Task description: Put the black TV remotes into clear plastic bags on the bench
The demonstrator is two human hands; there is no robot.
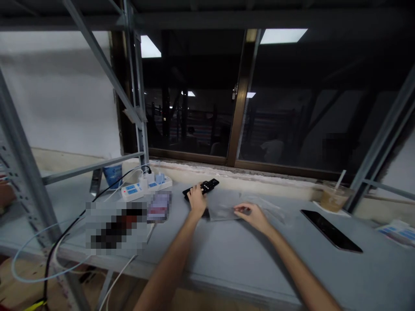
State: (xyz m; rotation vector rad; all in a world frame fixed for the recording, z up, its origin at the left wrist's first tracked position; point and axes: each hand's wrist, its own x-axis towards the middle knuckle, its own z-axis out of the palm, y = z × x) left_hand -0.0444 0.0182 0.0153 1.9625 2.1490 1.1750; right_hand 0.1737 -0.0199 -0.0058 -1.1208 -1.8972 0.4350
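A black remote control lies slantwise toward the back of the grey table. My left hand is over its lower left part, with the fingers closed round it. To the right, my right hand is above a clear plastic bag, thumb and fingertips brought close together. Whether a bit of the bag is between those fingertips is too small to tell. The bag spreads flat between my hands and on past my right hand.
On the left are a white power strip with plugs and cables, a blue cup, a pixelated phone and a metal rack post. At right, a black phone lies before a drink cup with a straw.
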